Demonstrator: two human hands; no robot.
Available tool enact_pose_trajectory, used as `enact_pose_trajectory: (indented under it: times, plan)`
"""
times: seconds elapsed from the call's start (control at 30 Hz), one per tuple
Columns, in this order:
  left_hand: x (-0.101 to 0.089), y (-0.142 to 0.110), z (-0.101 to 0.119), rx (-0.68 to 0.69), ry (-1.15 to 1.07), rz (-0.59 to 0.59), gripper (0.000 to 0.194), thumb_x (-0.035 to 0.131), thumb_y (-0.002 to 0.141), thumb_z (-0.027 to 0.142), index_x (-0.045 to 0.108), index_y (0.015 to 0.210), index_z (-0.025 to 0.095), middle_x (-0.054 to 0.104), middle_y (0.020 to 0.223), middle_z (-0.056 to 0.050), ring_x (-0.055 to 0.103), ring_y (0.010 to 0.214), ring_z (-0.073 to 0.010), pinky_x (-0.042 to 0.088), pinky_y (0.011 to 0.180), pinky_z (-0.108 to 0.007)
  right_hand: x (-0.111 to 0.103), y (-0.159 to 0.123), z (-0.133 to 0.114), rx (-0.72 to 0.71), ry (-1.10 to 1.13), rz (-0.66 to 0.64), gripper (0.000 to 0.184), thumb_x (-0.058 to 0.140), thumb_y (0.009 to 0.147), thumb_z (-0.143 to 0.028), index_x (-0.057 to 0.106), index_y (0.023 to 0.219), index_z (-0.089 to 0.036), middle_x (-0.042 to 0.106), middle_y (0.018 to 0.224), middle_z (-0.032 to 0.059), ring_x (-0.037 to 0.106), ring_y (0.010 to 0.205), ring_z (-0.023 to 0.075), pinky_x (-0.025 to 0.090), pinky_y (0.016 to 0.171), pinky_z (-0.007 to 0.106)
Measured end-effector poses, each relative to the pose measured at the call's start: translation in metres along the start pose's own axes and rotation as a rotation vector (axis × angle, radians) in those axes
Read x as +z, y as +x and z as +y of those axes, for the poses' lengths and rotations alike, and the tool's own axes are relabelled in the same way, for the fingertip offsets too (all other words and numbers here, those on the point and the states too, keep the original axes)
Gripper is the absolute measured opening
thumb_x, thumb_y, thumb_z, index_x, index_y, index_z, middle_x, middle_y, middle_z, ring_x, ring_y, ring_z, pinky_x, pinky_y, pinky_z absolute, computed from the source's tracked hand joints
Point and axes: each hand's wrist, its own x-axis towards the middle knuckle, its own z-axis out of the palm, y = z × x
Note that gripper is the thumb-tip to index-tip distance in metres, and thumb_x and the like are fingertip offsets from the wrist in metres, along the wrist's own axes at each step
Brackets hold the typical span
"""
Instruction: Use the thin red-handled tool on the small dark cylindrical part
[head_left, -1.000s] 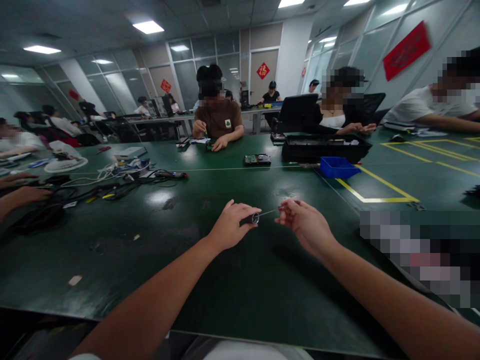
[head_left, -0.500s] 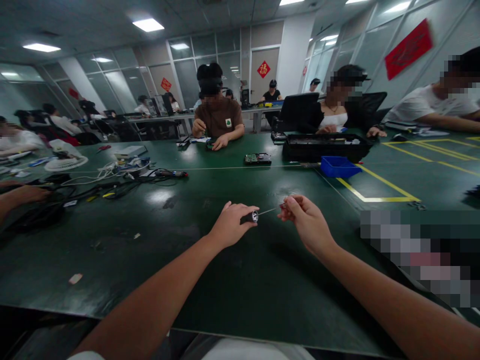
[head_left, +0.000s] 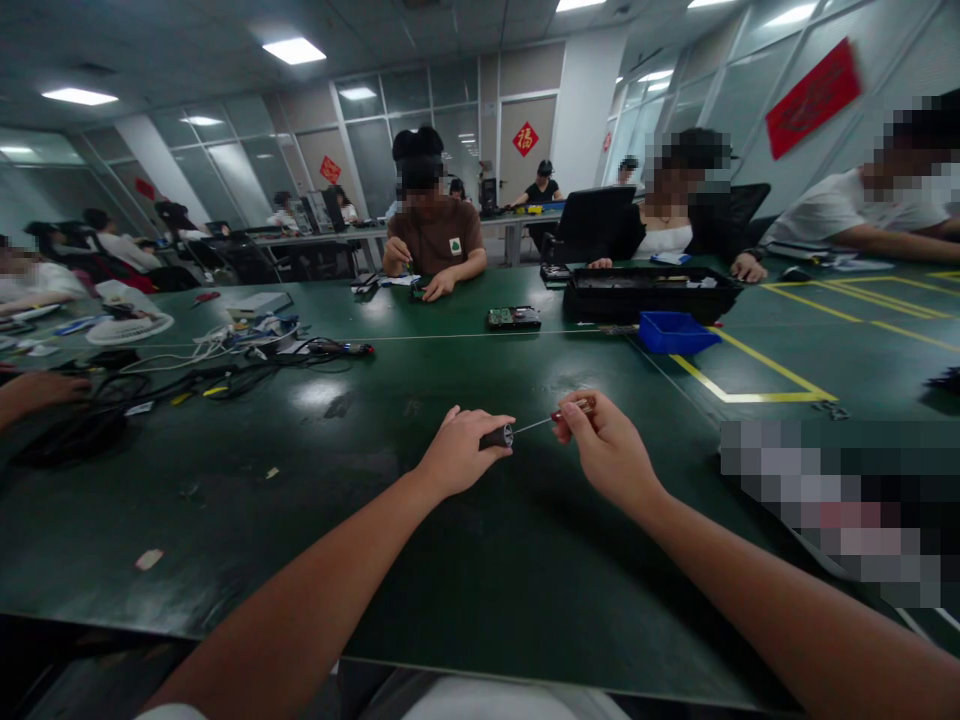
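My left hand (head_left: 457, 450) is closed around a black screwdriver handle (head_left: 498, 437) with a silver collar, held just above the dark green table (head_left: 420, 560). A thin metal bit (head_left: 532, 426) runs from the collar to the right. My right hand (head_left: 607, 445) pinches the far end of that bit between thumb and fingers, where a small reddish piece (head_left: 571, 410) shows. Both hands hover close together at the table's middle.
A blue bin (head_left: 675, 333) and a black tray (head_left: 649, 292) stand at the back right beside yellow floor-tape lines (head_left: 750, 385). A circuit board (head_left: 514, 318) lies mid-table. Tangled cables (head_left: 225, 370) and a white fan (head_left: 127, 320) sit at left. Other people sit around the table.
My right hand has turned slightly and shifted its pinch on the bit's end. The left hand stays nearly still on the handle.
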Motion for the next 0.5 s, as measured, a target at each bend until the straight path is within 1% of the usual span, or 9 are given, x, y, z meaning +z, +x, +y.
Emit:
enact_pose_trajectory:
  times: [0.17, 0.23, 0.3, 0.4, 0.5]
  plan:
    - [0.0016, 0.0007, -0.0015, 0.006, -0.005, -0.006, 0.042, 0.066, 0.089, 0.034, 0.061, 0.130, 0.031, 0.067, 0.115, -0.003, 0.058, 0.114, -0.0248, 0.020, 0.116, -0.058, 0.0003, -0.0011, -0.0056, -0.001, -0.082, -0.016, 0.022, 0.045, 0.098, -0.041, 0.056, 0.095, -0.022, 0.065, 0.076, 0.0026, 0.064, 0.072, 0.0202, 0.048, 0.070, 0.036]
    - [0.0021, 0.0012, -0.0025, 0.006, 0.001, -0.003, 0.042, 0.067, 0.088, 0.034, 0.061, 0.129, 0.030, 0.068, 0.113, -0.003, 0.058, 0.113, -0.0250, 0.023, 0.115, -0.058, 0.0000, -0.0019, -0.0085, -0.014, -0.134, -0.004, 0.021, 0.045, 0.098, -0.039, 0.056, 0.094, -0.022, 0.066, 0.075, 0.0032, 0.064, 0.070, 0.0204, 0.047, 0.068, 0.035]
    - [0.0020, 0.0014, -0.0028, 0.006, -0.002, 0.000, 0.041, 0.067, 0.088, 0.033, 0.062, 0.129, 0.029, 0.068, 0.112, -0.004, 0.059, 0.111, -0.0251, 0.031, 0.112, -0.054, -0.0005, -0.0026, -0.0099, -0.035, -0.185, 0.018, 0.019, 0.045, 0.098, -0.038, 0.056, 0.094, -0.023, 0.066, 0.075, 0.0035, 0.063, 0.070, 0.0204, 0.046, 0.067, 0.034]
    - [0.0008, 0.0010, -0.0019, -0.013, -0.052, 0.018, 0.041, 0.067, 0.088, 0.034, 0.063, 0.127, 0.027, 0.068, 0.112, -0.005, 0.060, 0.107, -0.0250, 0.044, 0.100, -0.045, -0.0008, -0.0030, -0.0091, -0.049, -0.213, 0.036, 0.019, 0.045, 0.098, -0.038, 0.056, 0.095, -0.023, 0.066, 0.076, 0.0032, 0.063, 0.070, 0.0203, 0.045, 0.066, 0.034]
    - [-0.0003, 0.0007, -0.0008, -0.042, -0.120, 0.068, 0.038, 0.067, 0.087, 0.032, 0.063, 0.124, 0.024, 0.067, 0.115, -0.006, 0.061, 0.106, -0.0243, 0.048, 0.094, -0.040, -0.0004, -0.0034, -0.0078, -0.034, -0.211, 0.026, 0.020, 0.045, 0.098, -0.039, 0.056, 0.095, -0.023, 0.065, 0.076, 0.0029, 0.063, 0.069, 0.0203, 0.045, 0.065, 0.034]
